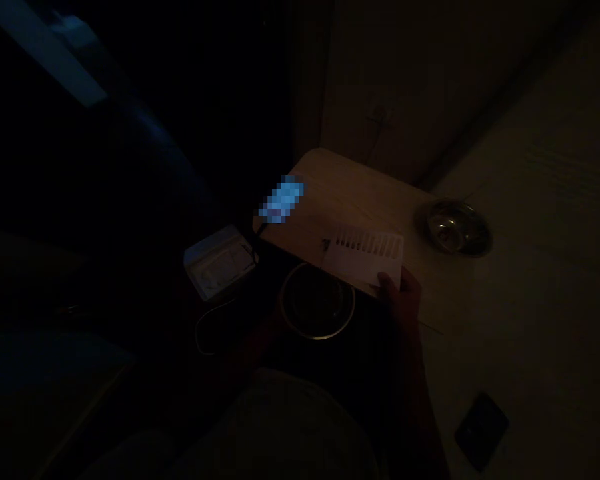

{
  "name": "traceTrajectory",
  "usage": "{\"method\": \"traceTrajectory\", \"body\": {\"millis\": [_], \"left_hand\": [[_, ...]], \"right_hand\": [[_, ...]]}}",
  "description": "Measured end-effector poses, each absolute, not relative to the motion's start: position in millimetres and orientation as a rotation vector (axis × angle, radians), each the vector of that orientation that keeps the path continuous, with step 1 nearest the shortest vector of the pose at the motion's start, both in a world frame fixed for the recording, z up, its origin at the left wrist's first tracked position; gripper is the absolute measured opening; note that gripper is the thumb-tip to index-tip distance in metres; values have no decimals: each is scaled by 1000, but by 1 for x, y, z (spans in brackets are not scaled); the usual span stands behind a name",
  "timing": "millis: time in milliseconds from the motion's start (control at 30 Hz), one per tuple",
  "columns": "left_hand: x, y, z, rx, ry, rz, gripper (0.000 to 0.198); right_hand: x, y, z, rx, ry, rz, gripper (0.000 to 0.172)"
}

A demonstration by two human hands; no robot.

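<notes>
The scene is very dark. My right hand is closed on the near right corner of a flat white slotted piece, its thumb lying on top. A row of narrow slots runs along the far side of this piece; its exact kind is unclear. Just below its left end is a round bowl or pot with a bright rim, its contents too dark to make out. A faint shape that seems to be my left hand is beside the rim on the left; its fingers are lost in the dark.
A pale wooden tabletop carries a blurred, glowing screen at its left edge. At the right stands a shiny metal bowl. A white box with a cord lies at the left, a dark flat object at lower right.
</notes>
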State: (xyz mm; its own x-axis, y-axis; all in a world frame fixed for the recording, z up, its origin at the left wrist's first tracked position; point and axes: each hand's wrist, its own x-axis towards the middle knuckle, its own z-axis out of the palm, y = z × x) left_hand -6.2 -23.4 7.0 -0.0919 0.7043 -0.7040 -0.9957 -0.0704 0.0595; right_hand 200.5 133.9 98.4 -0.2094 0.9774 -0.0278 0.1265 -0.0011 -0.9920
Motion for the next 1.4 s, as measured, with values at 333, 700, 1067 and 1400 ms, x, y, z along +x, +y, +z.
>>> {"method": "traceTrajectory", "body": {"millis": [333, 700, 1067, 1400], "left_hand": [[-6, -24, -3, -611, 675, 1593, 41], [-3, -27, 17, -645, 740, 1596, 44], [-5, -24, 8, -609, 699, 1573, 43], [-6, -27, 4, -621, 678, 1588, 42]], "right_hand": [[199, 133, 95, -1172, -1437, 1299, 37], [197, 135, 93, -1161, -1439, 1101, 36], [197, 134, 97, -1164, -1492, 1245, 35], [195, 136, 94, -1177, -1378, 1111, 37]]}}
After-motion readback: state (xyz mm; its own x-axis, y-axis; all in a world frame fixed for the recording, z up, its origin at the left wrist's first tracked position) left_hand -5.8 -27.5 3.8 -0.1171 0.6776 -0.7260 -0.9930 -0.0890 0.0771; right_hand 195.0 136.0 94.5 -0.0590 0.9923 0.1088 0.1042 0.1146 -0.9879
